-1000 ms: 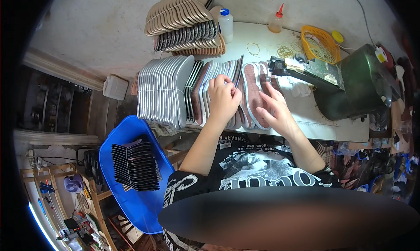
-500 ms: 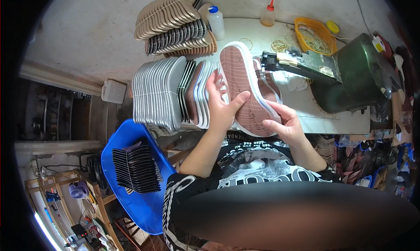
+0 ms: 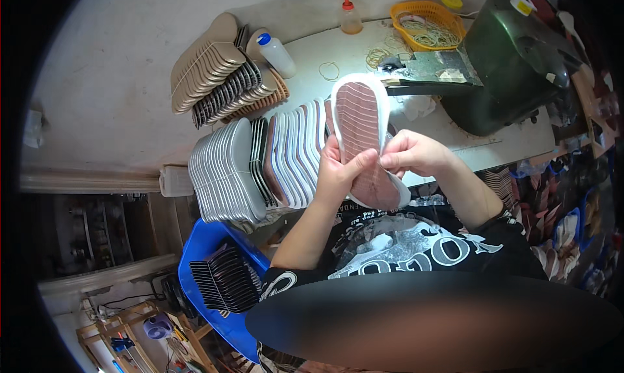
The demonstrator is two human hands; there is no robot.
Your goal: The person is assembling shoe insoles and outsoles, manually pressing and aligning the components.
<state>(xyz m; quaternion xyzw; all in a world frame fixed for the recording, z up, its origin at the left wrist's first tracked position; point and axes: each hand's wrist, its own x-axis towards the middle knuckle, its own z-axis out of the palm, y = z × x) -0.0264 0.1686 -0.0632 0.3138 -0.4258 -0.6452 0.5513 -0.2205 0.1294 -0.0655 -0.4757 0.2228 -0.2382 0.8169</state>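
Observation:
A shoe sole [image 3: 359, 116] with a reddish-brown, lined face and a white rim stands upright before me over the table's near edge. My left hand [image 3: 338, 175] is closed round its left side, the thumb lying across the face. On the opposite edge, my right hand [image 3: 416, 153] pinches the rim between thumb and fingers; the fingertips are partly hidden. Beside my left hand runs a row of similar white-edged soles [image 3: 296, 155]. Further left come black soles [image 3: 259, 152] and a banded bundle of silver soles [image 3: 224, 168].
A green machine [image 3: 500, 67] reaches its flat arm behind the held sole. Rubber bands fill a yellow basket [image 3: 426, 25]. At the back are a red-tipped bottle [image 3: 351, 19], a blue-capped bottle [image 3: 276, 54] and beige soles [image 3: 208, 64]. Black soles [image 3: 224, 279] lie in a blue tub [image 3: 195, 256].
My left hand has closed onto the sole's side from a spread pose. My right hand has moved up its edge. The sole has turned more upright, and the whole view has shifted.

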